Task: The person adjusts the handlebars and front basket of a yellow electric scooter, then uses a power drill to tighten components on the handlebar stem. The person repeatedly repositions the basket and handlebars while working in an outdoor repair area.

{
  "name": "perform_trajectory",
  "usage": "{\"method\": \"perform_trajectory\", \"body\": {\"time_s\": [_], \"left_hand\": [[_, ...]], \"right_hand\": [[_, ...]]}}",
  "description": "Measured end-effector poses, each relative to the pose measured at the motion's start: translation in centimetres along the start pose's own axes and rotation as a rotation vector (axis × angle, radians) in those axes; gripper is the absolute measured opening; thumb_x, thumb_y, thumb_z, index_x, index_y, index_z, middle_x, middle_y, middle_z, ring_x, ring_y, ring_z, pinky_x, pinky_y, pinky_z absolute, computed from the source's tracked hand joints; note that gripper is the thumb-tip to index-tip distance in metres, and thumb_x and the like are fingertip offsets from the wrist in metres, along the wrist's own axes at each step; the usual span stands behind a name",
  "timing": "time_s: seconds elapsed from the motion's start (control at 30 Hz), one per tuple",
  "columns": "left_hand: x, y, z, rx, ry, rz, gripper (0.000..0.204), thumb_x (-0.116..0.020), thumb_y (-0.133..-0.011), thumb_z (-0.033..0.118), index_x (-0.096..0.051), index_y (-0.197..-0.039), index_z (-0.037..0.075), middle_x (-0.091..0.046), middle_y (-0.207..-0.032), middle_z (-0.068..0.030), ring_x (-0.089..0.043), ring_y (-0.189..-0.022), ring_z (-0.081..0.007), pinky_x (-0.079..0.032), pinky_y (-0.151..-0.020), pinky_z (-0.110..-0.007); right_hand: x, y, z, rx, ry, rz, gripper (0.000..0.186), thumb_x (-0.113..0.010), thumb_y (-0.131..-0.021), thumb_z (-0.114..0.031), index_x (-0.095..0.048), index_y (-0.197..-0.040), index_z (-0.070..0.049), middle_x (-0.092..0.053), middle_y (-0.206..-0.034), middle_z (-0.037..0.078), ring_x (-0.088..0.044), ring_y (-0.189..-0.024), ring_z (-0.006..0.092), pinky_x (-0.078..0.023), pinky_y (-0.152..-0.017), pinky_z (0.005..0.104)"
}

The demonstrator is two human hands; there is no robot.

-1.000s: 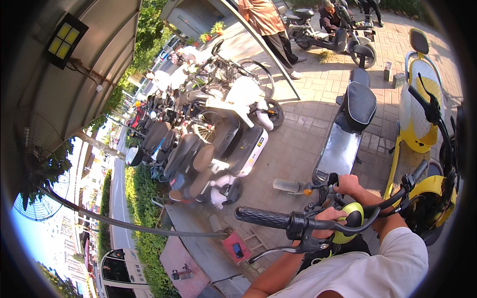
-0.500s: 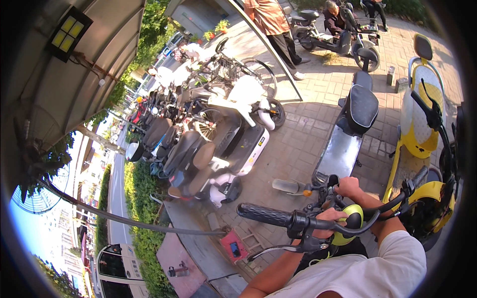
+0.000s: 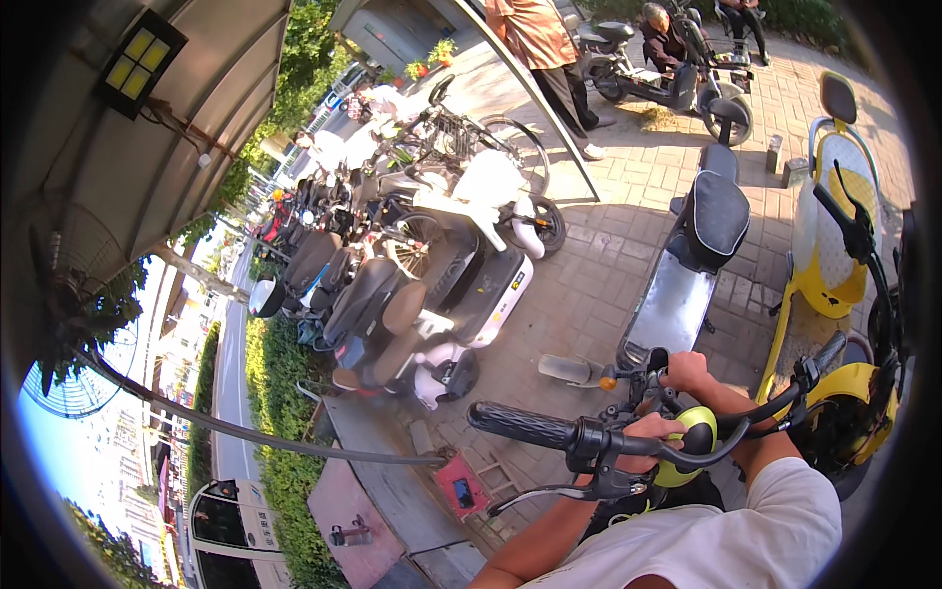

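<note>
2 hands work at the middle of a scooter handlebar (image 3: 628,442), low in the head view. The left hand (image 3: 643,429) sits on the black bar just beside the yellow-green round housing (image 3: 692,437) at its centre, fingers curled narrow around the bar. The right hand (image 3: 687,371) is a little further forward, above that housing, its fingers bent over a small black fitting on the stem; how tightly they close I cannot tell. Both forearms come up from the lower edge, under a white sleeve (image 3: 726,535).

The black ribbed left grip (image 3: 520,424) sticks out free to the left of the left hand, with a brake lever (image 3: 559,493) hanging beneath it. The right end of the bar (image 3: 829,351) rises toward a yellow scooter (image 3: 834,245) parked close on the right.

Just ahead stands a silver scooter with a black seat (image 3: 716,216) on brick paving (image 3: 599,285). Further left, a row of parked scooters and bicycles (image 3: 412,265) lines a hedge (image 3: 280,393). A person in an orange shirt (image 3: 535,29) stands at the top, well apart, near another seated person beside a scooter.
</note>
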State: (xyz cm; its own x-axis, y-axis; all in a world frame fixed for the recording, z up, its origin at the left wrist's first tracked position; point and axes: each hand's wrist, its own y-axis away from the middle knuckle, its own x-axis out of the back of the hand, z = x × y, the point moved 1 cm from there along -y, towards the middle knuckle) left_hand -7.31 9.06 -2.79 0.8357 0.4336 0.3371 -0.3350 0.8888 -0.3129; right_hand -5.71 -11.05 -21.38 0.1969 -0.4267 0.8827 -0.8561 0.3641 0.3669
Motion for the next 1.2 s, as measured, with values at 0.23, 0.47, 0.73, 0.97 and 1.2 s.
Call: {"method": "perform_trajectory", "body": {"time_s": [0.23, 0.47, 0.73, 0.97, 1.2], "left_hand": [[0.1, -0.2, -0.2, 0.007, 0.005, -0.028, 0.027, -0.076, -0.082, 0.007, -0.068, -0.108, 0.006, -0.054, -0.076, -0.0071, -0.054, -0.069, -0.0210, -0.043, -0.063, -0.033], [-0.1, 0.2, -0.3, 0.008, -0.001, -0.022, 0.028, -0.075, -0.083, 0.007, -0.067, -0.110, 0.006, -0.056, -0.077, -0.0074, -0.056, -0.071, -0.0216, -0.045, -0.065, -0.034], [-0.1, 0.2, -0.4, -0.008, 0.006, -0.034, 0.028, -0.074, -0.085, 0.007, -0.066, -0.111, 0.006, -0.055, -0.078, -0.0069, -0.055, -0.070, -0.0215, -0.044, -0.064, -0.034], [-0.1, 0.2, -0.5, 0.016, -0.016, -0.057, 0.028, -0.073, -0.085, 0.006, -0.066, -0.111, 0.006, -0.054, -0.077, -0.0067, -0.054, -0.070, -0.0213, -0.043, -0.065, -0.034], [-0.3, 0.5, -0.6, 0.007, 0.013, -0.018, 0.028, -0.072, -0.085, 0.006, -0.065, -0.112, 0.006, -0.055, -0.077, -0.0073, -0.054, -0.072, -0.0217, -0.043, -0.066, -0.034]], "right_hand": [[-0.6, -0.2, 0.4, 0.031, -0.020, 0.016, 0.041, -0.067, -0.071, -0.043, -0.075, -0.085, -0.006, -0.073, -0.088, 0.014, -0.071, -0.085, 0.0320, -0.056, -0.074, 0.0419], [0.2, 0.4, 0.2, 0.025, -0.028, -0.008, 0.039, -0.066, -0.071, -0.040, -0.075, -0.086, -0.006, -0.073, -0.089, 0.015, -0.071, -0.084, 0.0318, -0.057, -0.074, 0.0422], [0.7, 0.6, -0.1, -0.001, -0.053, -0.024, 0.039, -0.068, -0.070, -0.041, -0.075, -0.085, -0.005, -0.073, -0.085, 0.017, -0.071, -0.081, 0.0329, -0.057, -0.072, 0.0424], [0.2, 0.5, 0.2, 0.013, -0.047, 0.033, 0.043, -0.066, -0.072, -0.045, -0.075, -0.086, -0.005, -0.073, -0.086, 0.017, -0.071, -0.082, 0.0330, -0.057, -0.073, 0.0426], [0.7, 0.1, -0.4, -0.050, -0.034, -0.066, 0.046, -0.066, -0.071, -0.047, -0.075, -0.089, -0.006, -0.073, -0.091, 0.015, -0.071, -0.087, 0.0318, -0.056, -0.075, 0.0408]]}}
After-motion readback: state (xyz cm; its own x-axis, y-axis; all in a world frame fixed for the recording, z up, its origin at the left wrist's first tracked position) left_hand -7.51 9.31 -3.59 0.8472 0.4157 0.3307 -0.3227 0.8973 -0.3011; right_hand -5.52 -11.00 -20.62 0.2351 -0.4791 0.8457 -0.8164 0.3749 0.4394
